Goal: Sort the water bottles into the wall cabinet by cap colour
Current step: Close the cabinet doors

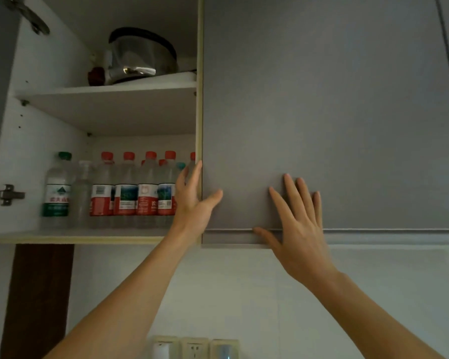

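- Head view looks up at a wall cabinet [199, 73]; left compartment open, grey door [322, 99] on the right closed.
- Water bottles on the lower shelf [70, 232], at about 9 o'clock of the frame, all upright, long axis vertical, caps up.
- Green-cap bottle [56, 187] stands at the far left of the row; white and green label, red band with Chinese characters, too blurred to read.
- Clear spray bottle [81, 193] just beside it at its 3 o'clock, no label seen.
- Red-cap bottles [126, 187] run in a row from there toward 3 o'clock, touching or nearly so; red and white labels, one with a barcode panel, two with a green landscape picture, small print unreadable. More red caps behind the front row.
- One teal cap [181, 165] shows behind the left hand, bottle body mostly hidden.
- Left hand [192, 200]: fingers straight and together, reaching past the cabinet's centre edge at the right end of the row, thumb spread out over the grey door. Holds nothing; contact with a bottle cannot be told.
- Right hand [300, 224]: fingers straight, slightly apart, palm toward the grey door near its bottom edge, thumb at the lower lip.
- Upper shelf, 11 o'clock: steel pot [140, 58] with a dark red item [97, 76] at its 9 o'clock.
- Wall sockets [195, 348] at 6 o'clock.
- Door hinge [5, 195] at 9 o'clock on the left wall.
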